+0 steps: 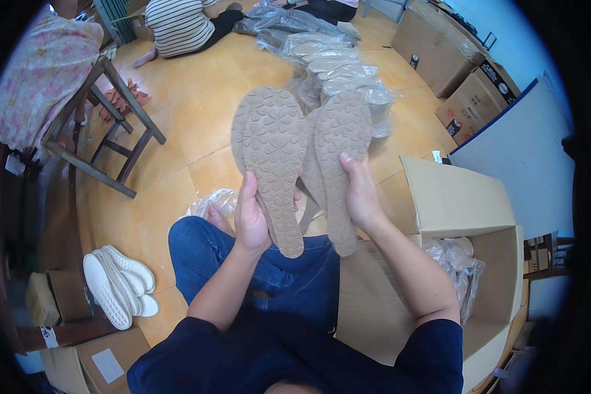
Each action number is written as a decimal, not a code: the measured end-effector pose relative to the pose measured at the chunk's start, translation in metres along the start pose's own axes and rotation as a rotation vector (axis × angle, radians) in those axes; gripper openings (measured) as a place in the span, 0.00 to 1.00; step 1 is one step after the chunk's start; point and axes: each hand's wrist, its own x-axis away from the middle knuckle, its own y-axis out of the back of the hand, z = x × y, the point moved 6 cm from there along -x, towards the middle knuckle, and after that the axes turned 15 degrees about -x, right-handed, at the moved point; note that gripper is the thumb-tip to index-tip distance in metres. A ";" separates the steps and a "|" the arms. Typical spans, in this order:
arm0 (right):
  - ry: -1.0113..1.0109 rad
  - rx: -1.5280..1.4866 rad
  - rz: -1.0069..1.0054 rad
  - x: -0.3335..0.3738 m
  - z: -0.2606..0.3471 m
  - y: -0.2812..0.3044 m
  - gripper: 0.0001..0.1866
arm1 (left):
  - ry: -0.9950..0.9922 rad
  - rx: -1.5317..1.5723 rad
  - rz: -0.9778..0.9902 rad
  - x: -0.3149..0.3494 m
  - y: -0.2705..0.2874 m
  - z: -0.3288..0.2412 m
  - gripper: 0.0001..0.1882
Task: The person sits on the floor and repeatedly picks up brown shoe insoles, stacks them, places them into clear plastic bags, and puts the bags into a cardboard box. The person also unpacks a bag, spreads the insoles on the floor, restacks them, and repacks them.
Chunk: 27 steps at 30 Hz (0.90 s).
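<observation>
My left hand grips tan shoe soles by their narrow part, with a flower pattern facing up. The edge of another sole shows behind the front one. My right hand is closed around a second group of tan soles, its thumb lying across the patterned face. Between the two groups another tan piece is partly visible, its lower part crossing behind them. Both groups are held upright above my crossed legs in blue jeans. Most of my fingers are hidden behind the soles.
Plastic-wrapped soles lie in a row on the tiled floor ahead. An open cardboard box at my right holds bagged items. White soles lie at left, near a wooden stool. A person in a striped shirt sits farther off.
</observation>
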 end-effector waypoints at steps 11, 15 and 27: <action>0.014 -0.128 0.087 0.020 -0.007 -0.016 0.28 | -0.263 -0.160 -0.412 0.002 -0.014 0.000 0.26; 0.045 -0.232 0.032 0.018 -0.011 -0.014 0.26 | -0.269 -0.221 -0.466 0.001 -0.014 -0.001 0.26; -0.047 -0.201 -0.078 0.005 0.006 -0.001 0.27 | -0.093 -0.084 -0.258 0.003 0.003 -0.009 0.28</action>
